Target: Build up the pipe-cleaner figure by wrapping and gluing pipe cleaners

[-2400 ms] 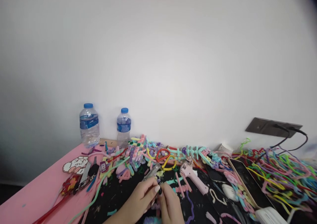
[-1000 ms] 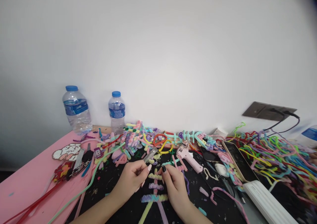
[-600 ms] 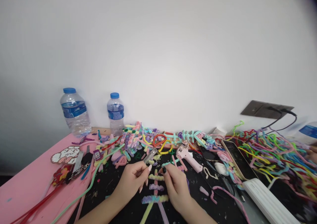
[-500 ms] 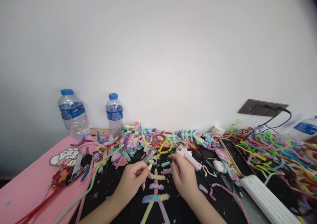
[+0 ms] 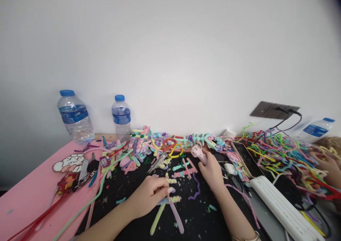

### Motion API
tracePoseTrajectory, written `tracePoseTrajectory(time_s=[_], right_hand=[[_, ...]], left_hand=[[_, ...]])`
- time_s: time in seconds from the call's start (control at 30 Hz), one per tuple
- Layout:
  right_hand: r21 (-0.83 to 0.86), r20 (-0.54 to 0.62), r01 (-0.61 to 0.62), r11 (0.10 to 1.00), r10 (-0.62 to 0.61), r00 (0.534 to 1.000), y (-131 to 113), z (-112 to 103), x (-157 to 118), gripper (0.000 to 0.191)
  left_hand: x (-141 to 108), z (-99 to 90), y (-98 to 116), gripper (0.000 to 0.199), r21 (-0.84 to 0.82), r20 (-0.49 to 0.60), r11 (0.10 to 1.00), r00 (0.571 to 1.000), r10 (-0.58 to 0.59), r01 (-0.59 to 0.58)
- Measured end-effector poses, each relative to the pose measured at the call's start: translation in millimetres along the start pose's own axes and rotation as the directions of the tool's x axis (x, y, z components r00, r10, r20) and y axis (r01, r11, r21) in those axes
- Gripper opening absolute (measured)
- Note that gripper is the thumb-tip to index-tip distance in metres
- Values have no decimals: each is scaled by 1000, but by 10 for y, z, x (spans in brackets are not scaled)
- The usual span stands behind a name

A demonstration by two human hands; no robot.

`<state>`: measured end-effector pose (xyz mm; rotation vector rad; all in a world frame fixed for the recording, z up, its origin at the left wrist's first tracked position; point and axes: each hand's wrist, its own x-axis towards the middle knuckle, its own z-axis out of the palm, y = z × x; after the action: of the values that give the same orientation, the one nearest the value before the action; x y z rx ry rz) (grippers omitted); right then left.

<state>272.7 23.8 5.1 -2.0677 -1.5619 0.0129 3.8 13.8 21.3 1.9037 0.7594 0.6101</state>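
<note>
My right hand (image 5: 212, 169) is wrapped round a pale pink hot glue gun (image 5: 198, 153), its rear end tilted up toward the wall. With fingertips pinched, my left hand (image 5: 150, 195) grips the middle of a pipe cleaner figure (image 5: 176, 199) lying on the black mat (image 5: 144, 226). Twisted yellow and lilac crosspieces show beside my fingers, and a yellow and a lilac strand spread from its lower end. Part of the figure is covered by the hand. A purple wavy pipe cleaner (image 5: 197, 187) and a pink twisted piece (image 5: 183, 173) lie between my hands. Scissors (image 5: 157, 163) rest behind my left hand.
Two water bottles (image 5: 73, 116) stand by the wall at left, above a pink board (image 5: 29, 187). Piled pipe cleaners (image 5: 287, 155) cover the right side, near a phone (image 5: 247, 160) and a white power strip (image 5: 285, 205). Another person's hand (image 5: 326, 166) is at far right.
My right hand has moved right and taken hold of the glue gun. My left hand has come down and right onto the figure's middle. The view has shifted slightly.
</note>
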Motion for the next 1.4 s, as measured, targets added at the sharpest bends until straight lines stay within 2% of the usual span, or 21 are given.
tracePoseTrajectory(time_s=[0.13,0.23,0.37,0.53,0.6,0.67,0.73,0.77,0.87,0.9,0.97,1.17,1.23,1.27,1.33,1.4], right_hand=[[179,-205,43,983,-5,979,6,-54,30,45],[333,-229,57,941,22,973,-34,-117,18,44],[440,-187,60,896,26,982,-97,-197,-9,40],[551,-110,56,833,6,994,-120,-322,-12,36],[589,-38,39,807,-21,999,-88,-385,-21,35],[636,103,-26,771,-51,993,-32,-440,-47,33],[674,299,-147,724,-86,950,31,-475,-92,36],[677,403,-214,704,-111,908,56,-483,-119,39],[634,643,-352,688,-218,734,66,-478,-200,47],[620,688,-365,694,-258,679,44,-471,-221,47],[615,726,-364,699,-323,607,-30,-456,-251,48],[605,767,-327,726,-421,485,-262,-413,-292,41],[603,772,-324,729,-431,466,-268,-402,-304,37],[604,772,-336,722,-425,473,-254,-398,-308,36],[611,764,-392,687,-385,517,-200,-394,-305,42],[630,743,-455,630,-319,588,-135,-393,-289,47]], left_hand=[[-18,5,31,36,34,69,998,996,58,-60],[-22,2,22,36,123,66,987,994,92,-100],[-25,-4,-11,31,255,55,956,990,134,-143],[-24,-1,-34,27,271,33,952,990,140,-144],[-20,3,-35,27,237,10,962,991,134,-133],[-14,6,-42,31,168,-35,981,993,108,-101],[-5,3,-57,35,51,-105,998,994,36,-30],[1,-2,-68,36,-21,-147,1000,989,-14,10],[24,-23,-98,37,-204,-244,976,961,-130,80],[31,-30,-106,36,-236,-259,968,955,-145,83],[42,-36,-119,36,-259,-253,962,955,-154,87],[36,-17,-149,35,-242,-190,963,968,-163,115],[37,-18,-153,35,-245,-195,963,967,-164,114],[40,-21,-153,35,-245,-201,963,966,-163,111],[49,-29,-147,34,-248,-216,963,964,-157,102],[57,-37,-135,34,-262,-235,961,960,-151,87]])
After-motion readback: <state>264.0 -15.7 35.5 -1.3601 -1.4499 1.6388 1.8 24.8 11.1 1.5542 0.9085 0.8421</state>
